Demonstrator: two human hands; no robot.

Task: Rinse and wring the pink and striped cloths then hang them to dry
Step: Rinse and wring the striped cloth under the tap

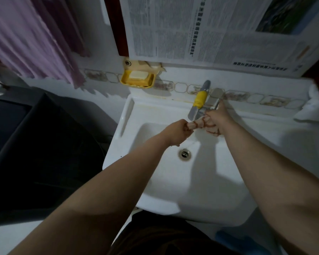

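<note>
From my remote seat, far left shows a pale pink ribbed cloth (31,39) hanging in soft folds against the wall, and below it a dark boxy appliance (35,144) I can't identify. Next comes a yellow plastic soap dish (137,80) holding a pale bar, fixed above the glossy white ceramic basin (155,181) with its round metal drain (185,154). Over the bowl, my left hand (177,132) has its fingers clamped on one end of the twisted, rope-like red-and-cream striped cloth (197,124); my right hand (216,119) grips the other end, just beneath the grey metal tap with the yellow collar (201,100). The cloth's long axis runs hand to hand, rising slightly rightward, so wringing should mean counter-rotating my wrists. It looks wrung tight.
</note>
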